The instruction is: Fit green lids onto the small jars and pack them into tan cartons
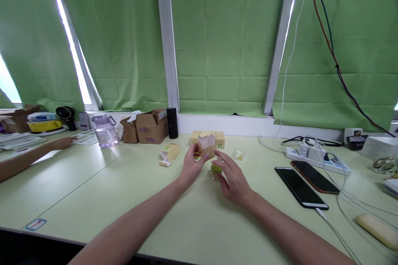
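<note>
My left hand [192, 164] grips a small open kraft paper box [207, 145] near the middle of the table, its pale inside showing. My right hand [232, 177] is beside it, fingers curved around a small glass jar with a green top [215, 169], which stands below the box. Behind the held box is a row of small kraft boxes [219, 140]. To the left lies a flattened, partly open kraft box [170, 153]. A small clear glass jar [239, 155] stands to the right. Something red shows behind my left fingers, too small to name.
Cardboard boxes [152, 127], a black cylinder [172, 123] and a purple bottle [105, 131] stand at the back left. Another person's hand [64, 143] rests farther left. Two phones [301, 187], a power strip [317, 160] and cables lie on the right.
</note>
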